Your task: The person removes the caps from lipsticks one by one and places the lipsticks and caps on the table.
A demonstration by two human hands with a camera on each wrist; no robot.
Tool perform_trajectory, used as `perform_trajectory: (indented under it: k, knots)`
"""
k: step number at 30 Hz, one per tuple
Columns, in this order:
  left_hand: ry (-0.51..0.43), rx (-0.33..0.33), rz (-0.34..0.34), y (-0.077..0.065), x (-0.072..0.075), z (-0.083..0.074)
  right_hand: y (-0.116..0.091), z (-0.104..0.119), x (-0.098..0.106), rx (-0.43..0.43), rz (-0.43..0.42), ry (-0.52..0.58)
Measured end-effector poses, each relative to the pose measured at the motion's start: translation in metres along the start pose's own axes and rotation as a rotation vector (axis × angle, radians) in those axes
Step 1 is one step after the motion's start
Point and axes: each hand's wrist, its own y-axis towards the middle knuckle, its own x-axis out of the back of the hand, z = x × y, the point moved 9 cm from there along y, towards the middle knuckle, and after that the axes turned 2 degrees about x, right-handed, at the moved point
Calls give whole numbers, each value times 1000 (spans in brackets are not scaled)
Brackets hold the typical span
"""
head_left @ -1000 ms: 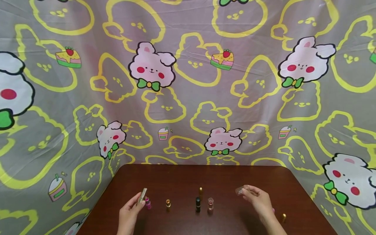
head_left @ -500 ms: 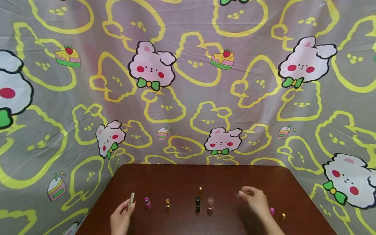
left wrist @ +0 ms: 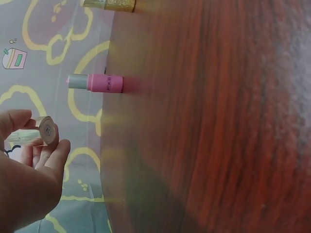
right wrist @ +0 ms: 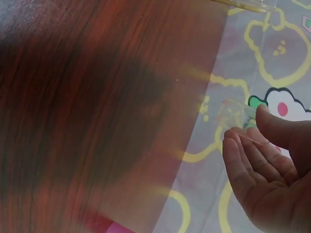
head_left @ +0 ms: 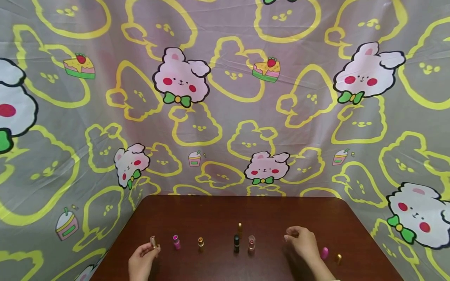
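Note:
My left hand pinches a pale gold lipstick between thumb and fingers at the table's left side. Its round base with a label faces the camera in the left wrist view. On the right, my right hand holds a clear cap between thumb and fingertips, above the tabletop. Nearest to the left hand stands a pink lipstick with a silver collar, upright and without a cap. A pink cap and a gold cap stand beside the right forearm.
On the dark brown table stand a gold lipstick, a black one, a clear-capped one and a slim gold one farther back. A printed curtain encloses the back and sides.
My left hand has moved left and slightly down with the lipstick, away from the pink one. The right hand has dipped slightly with the clear cap, and the pink cap has come into full view.

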Motion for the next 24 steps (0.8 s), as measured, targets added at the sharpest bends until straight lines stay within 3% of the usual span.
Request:
perform_trajectory:
  k: [2,4,5,8,9,16,24]
  knots:
    - [18,-22,35,-14,2,-24,1,-1,-3,4,9,-18]
    - [41,-54,49,-20,2,-34,2,-2,-6,3,18,-40]
    - [42,-58,64,-21,2,-36,3,-3,-8,0,22,-49]
    - [25,-91,60,-10,-2,-18,4,-6,-13,-11,37,-77]
    - [37,-94,58,-10,-2,-19,5,-8,-15,-15,40,-82]
    - [220,-87,78,-32,6,-57,5,-13,-26,-12,76,-99]
    - [295,-101,76,-31,7,-55,2,-16,-29,17,72,-131]
